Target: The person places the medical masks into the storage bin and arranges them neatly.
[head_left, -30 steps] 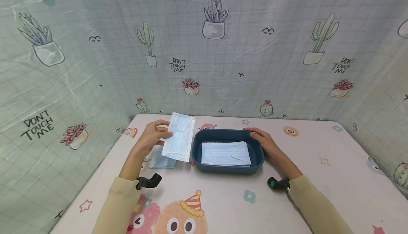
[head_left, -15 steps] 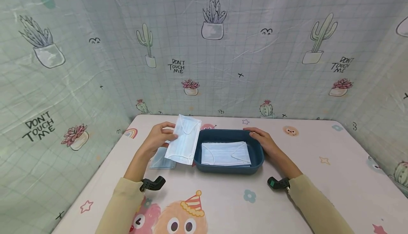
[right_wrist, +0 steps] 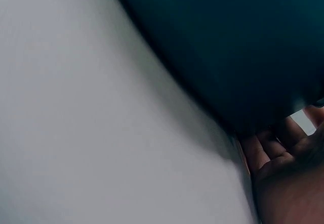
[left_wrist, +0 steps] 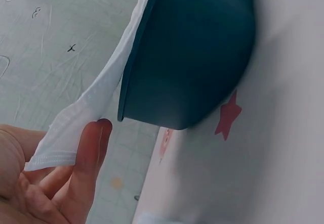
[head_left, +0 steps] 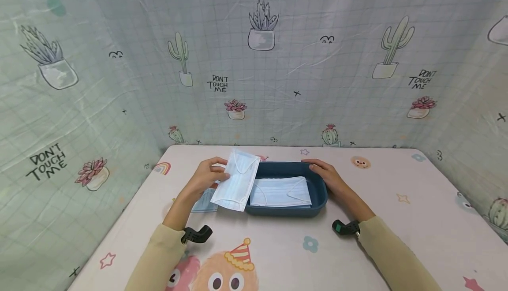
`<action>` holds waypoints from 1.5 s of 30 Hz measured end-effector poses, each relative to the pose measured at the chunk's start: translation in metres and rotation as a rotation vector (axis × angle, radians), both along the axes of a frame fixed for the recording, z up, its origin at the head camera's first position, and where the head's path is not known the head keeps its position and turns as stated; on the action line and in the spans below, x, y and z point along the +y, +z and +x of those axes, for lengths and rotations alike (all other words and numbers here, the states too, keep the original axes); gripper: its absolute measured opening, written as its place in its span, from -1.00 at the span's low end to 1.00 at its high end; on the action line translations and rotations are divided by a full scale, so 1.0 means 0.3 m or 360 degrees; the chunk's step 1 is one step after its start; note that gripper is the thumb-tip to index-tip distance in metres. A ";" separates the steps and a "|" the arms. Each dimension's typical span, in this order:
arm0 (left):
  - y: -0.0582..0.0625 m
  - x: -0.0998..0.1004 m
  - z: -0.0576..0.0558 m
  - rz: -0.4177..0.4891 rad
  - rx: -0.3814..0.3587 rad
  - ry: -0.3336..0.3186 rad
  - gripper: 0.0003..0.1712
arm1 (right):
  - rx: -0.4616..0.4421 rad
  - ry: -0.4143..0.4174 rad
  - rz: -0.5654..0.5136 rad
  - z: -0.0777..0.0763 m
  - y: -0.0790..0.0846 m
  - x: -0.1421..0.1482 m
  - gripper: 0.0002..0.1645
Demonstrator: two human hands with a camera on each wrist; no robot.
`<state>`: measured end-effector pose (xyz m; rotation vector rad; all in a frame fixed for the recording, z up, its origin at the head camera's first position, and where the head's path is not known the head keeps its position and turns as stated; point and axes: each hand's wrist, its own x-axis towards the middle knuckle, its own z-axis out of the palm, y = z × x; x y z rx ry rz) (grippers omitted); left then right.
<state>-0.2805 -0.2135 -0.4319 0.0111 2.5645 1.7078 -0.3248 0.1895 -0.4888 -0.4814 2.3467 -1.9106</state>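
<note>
My left hand (head_left: 206,177) pinches a light blue face mask (head_left: 237,183) by its left edge, thumb on top. The mask is tilted and overlaps the left end of a dark blue bin (head_left: 285,212). In the left wrist view, the held mask (left_wrist: 96,95) runs along the bin's rim (left_wrist: 124,92). Inside the bin lie stacked face masks (head_left: 279,192) with white ear loops. My right hand (head_left: 328,177) holds the bin's far right corner, thumb over the rim; in the right wrist view its fingers (right_wrist: 255,153) sit against the bin's outer wall.
Another face mask (head_left: 205,203) lies on the table left of the bin, partly hidden by the left hand and the held mask. The table cover (head_left: 278,255) has printed cartoon figures. A patterned curtain (head_left: 301,70) stands behind and at both sides.
My left hand has moved right and slightly nearer with the face mask, which now overlaps the bin's left end. The right hand stays on the bin.
</note>
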 end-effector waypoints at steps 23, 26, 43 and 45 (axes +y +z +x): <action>0.056 0.101 -0.014 -0.0129 0.0115 -0.0077 -0.55 | -0.0018 -0.0023 0.0013 -0.008 -0.005 -0.001 -0.48; 0.083 0.128 -0.034 -0.0183 0.0133 -0.0140 -0.57 | -0.0011 -0.0028 0.0020 -0.011 -0.005 0.001 -0.48; 0.195 0.337 -0.217 -0.0456 0.0083 -0.0785 -0.52 | 0.0037 -0.0044 0.0025 -0.017 -0.020 0.003 -0.46; 0.205 0.359 -0.229 -0.0490 0.0082 -0.0850 -0.51 | 0.0040 -0.0064 0.0031 -0.019 -0.019 0.001 -0.46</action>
